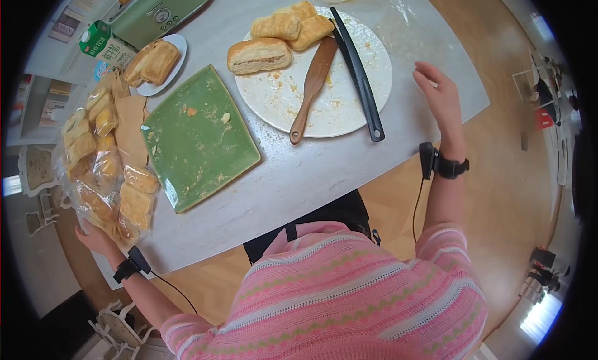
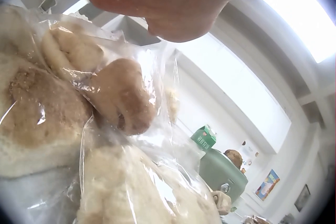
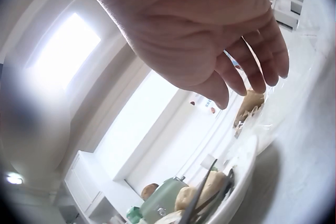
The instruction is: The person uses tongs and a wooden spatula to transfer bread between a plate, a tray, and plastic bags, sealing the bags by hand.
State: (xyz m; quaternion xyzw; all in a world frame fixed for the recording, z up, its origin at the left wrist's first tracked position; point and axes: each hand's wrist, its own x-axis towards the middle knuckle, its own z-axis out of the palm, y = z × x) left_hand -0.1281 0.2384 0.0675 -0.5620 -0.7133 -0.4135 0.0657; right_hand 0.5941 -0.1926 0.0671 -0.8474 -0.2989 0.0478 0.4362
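My left hand point(image 1: 98, 240) is at the table's left edge, beside clear bags of bread point(image 1: 107, 167); no firm hold on them shows. In the left wrist view the hand point(image 2: 157, 3) is above the bagged bread point(image 2: 121, 95), most fingers out of sight. My right hand point(image 1: 441, 101) hovers right of the white plate point(image 1: 249, 101), fingers relaxed and holding nothing. The right wrist view shows this hand point(image 3: 210, 35) palm-on, with fingers spread. On the plate lie filled bread point(image 1: 258, 56), smaller pieces point(image 1: 277, 26), a wooden spatula point(image 1: 316, 73) and black tongs point(image 1: 358, 73).
A green square plate point(image 1: 202, 139) with crumbs sits between the bags and white plate. Behind the bags are a small plate of bread point(image 1: 152, 62), a milk carton point(image 1: 106, 43) and a green toaster point(image 1: 163, 14). Clear plastic point(image 1: 405, 29) lies at the back right.
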